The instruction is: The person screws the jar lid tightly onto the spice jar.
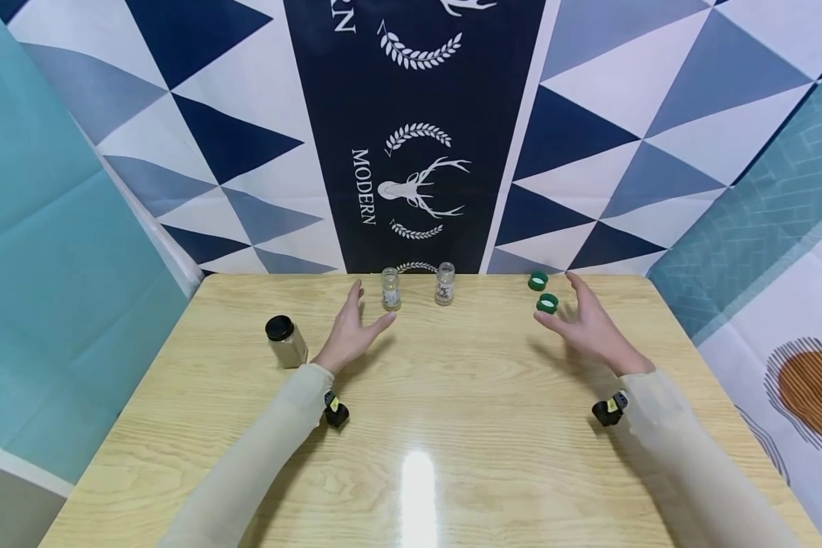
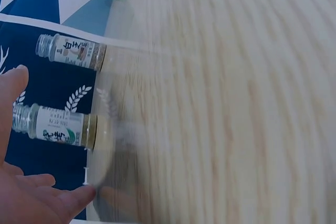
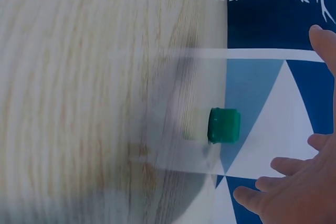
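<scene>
My left hand (image 1: 353,332) reaches over the table with thumb and fingers spread, holding nothing. Just beyond its thumb stands an uncapped glass spice jar (image 1: 391,289) with a white label and some contents at the bottom. A second uncapped spice jar (image 1: 444,285) stands to its right; both show in the left wrist view, the nearer jar (image 2: 63,126) between thumb and fingers. My right hand (image 1: 589,329), also spread and holding nothing, is beside two green caps, the nearer cap (image 1: 547,304) by its thumb and the farther cap (image 1: 537,281) near the back edge.
A square jar with a black lid (image 1: 287,342) stands left of my left hand. The wooden table (image 1: 479,426) ends at a patterned cloth wall (image 1: 418,190) behind the jars. Cloth also hangs at the left and right sides.
</scene>
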Action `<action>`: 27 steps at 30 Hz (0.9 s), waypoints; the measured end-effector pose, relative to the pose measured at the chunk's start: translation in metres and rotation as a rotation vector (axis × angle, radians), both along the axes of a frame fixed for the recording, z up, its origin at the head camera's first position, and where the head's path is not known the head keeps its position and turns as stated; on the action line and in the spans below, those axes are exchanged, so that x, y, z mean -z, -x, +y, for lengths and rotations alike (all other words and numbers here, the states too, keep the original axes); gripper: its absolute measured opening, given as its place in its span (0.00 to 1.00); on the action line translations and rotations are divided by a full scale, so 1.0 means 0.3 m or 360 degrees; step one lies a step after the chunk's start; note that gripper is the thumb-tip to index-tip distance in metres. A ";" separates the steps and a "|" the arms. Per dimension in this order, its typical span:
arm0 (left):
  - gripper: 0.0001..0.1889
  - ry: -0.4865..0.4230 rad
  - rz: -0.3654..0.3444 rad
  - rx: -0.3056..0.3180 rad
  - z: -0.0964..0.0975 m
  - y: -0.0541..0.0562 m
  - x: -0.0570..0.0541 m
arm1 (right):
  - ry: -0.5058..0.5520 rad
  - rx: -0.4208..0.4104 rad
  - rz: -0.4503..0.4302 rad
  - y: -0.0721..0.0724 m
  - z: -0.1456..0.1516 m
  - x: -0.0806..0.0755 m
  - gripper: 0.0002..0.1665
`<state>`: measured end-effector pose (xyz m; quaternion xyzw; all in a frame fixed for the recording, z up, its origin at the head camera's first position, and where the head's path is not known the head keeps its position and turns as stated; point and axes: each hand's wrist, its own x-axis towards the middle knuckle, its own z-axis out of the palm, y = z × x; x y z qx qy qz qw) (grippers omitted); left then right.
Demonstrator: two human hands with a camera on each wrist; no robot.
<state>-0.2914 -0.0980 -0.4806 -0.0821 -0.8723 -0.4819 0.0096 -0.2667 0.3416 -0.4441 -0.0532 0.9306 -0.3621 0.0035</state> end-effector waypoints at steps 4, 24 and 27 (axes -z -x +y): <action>0.55 -0.0021 0.0021 0.0009 0.011 0.010 -0.003 | -0.0006 0.0012 -0.0016 0.014 0.005 -0.003 0.69; 0.54 -0.0058 0.0042 -0.0002 0.020 0.042 -0.011 | 0.0018 0.0035 -0.0067 0.049 0.007 0.020 0.67; 0.53 -0.0065 0.0041 -0.0001 0.023 0.048 -0.009 | 0.0013 0.0027 -0.0080 0.054 0.007 0.025 0.68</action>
